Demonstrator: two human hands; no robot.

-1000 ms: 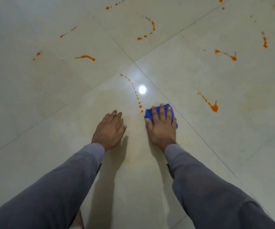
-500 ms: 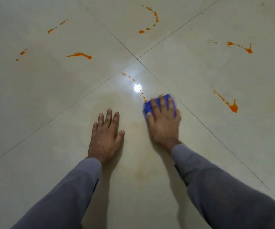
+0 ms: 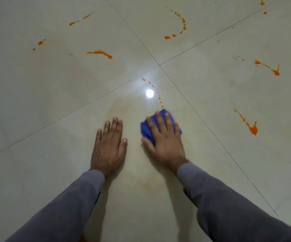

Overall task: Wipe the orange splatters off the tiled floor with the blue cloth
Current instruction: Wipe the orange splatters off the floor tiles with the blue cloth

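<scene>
A blue cloth lies on the glossy cream floor, which is crossed by thin dark grout lines and flecked with orange splatters, beside grey sleeves.

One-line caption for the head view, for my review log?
Right hand presses blue cloth on tiled floor below a dotted orange trail; left hand rests flat.

Single head-worn view, angled forward and down, close over tiled floor.
</scene>
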